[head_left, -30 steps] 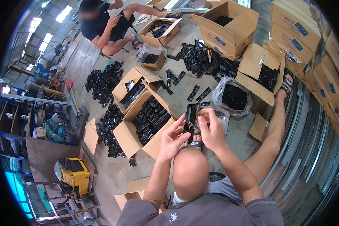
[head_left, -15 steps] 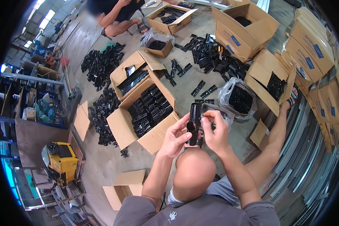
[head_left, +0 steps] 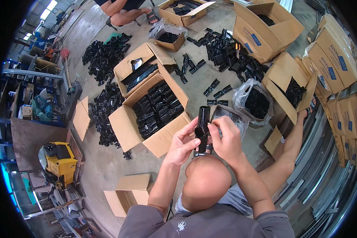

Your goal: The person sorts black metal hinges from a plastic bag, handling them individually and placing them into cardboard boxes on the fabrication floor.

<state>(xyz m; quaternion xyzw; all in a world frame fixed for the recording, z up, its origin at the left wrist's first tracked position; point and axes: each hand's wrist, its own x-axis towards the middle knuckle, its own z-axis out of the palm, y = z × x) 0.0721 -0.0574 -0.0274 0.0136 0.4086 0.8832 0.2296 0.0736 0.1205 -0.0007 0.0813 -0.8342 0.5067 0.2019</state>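
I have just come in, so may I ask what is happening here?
A person holds a glossy black tubular part in the left hand. The right hand has its fingertips close together at the part's side; whether they grip something small is hard to tell. Ahead and to the left, an open carton holds many black pieces, with a loose pile on the floor beside it. Another person is partly visible at the upper edge.

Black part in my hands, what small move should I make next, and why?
Probably press the right hand gently toward the black part, with the left hand bracing it: the left grip has the part between thumb and fingers, and the right thumb and forefinger are pinched close beside it. Whether they hold something small is hard to tell.
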